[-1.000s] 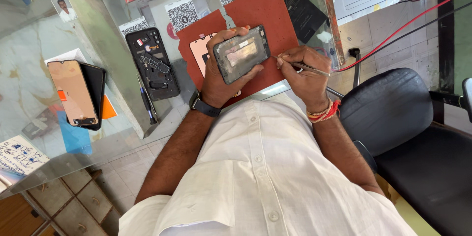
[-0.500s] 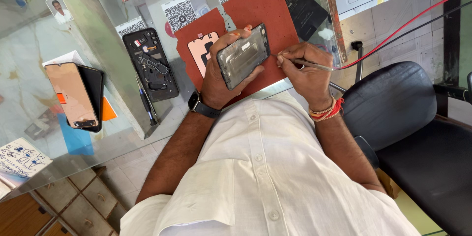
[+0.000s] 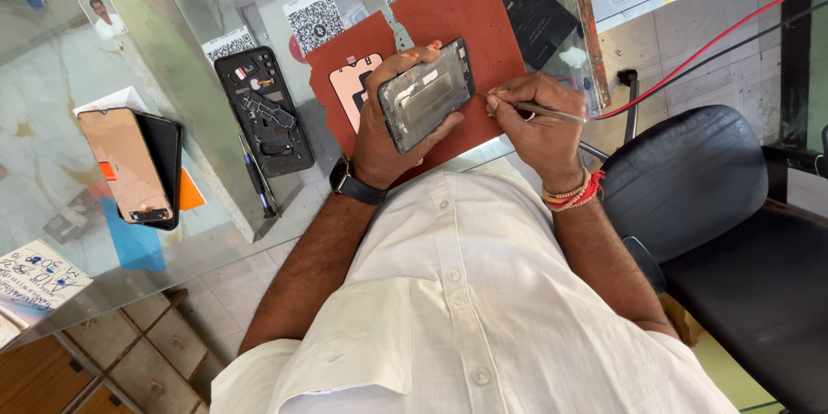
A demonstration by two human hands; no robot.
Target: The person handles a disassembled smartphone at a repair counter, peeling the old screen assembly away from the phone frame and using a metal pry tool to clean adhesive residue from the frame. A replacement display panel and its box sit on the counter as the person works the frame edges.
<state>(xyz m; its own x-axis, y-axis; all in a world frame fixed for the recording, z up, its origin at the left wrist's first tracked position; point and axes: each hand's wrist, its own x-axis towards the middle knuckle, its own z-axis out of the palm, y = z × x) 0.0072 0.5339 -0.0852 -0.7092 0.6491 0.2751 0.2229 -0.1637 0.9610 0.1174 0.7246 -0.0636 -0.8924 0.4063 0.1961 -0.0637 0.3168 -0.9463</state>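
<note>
The left hand [image 3: 379, 134] grips a phone frame [image 3: 424, 95] tilted above the red mat [image 3: 483, 13], and the right hand [image 3: 539, 116] pinches a thin metal tool [image 3: 543, 112] with its tip at the frame's right edge. If the tool slips, it may scratch the frame or prick the holding fingers. On the left of the glass bench [image 3: 52, 60] lie an opened phone body [image 3: 263, 112], a loose screen [image 3: 125, 164] and a pen [image 3: 256, 181]. A red cable [image 3: 707, 43] runs close to the right wrist and may catch it.
</note>
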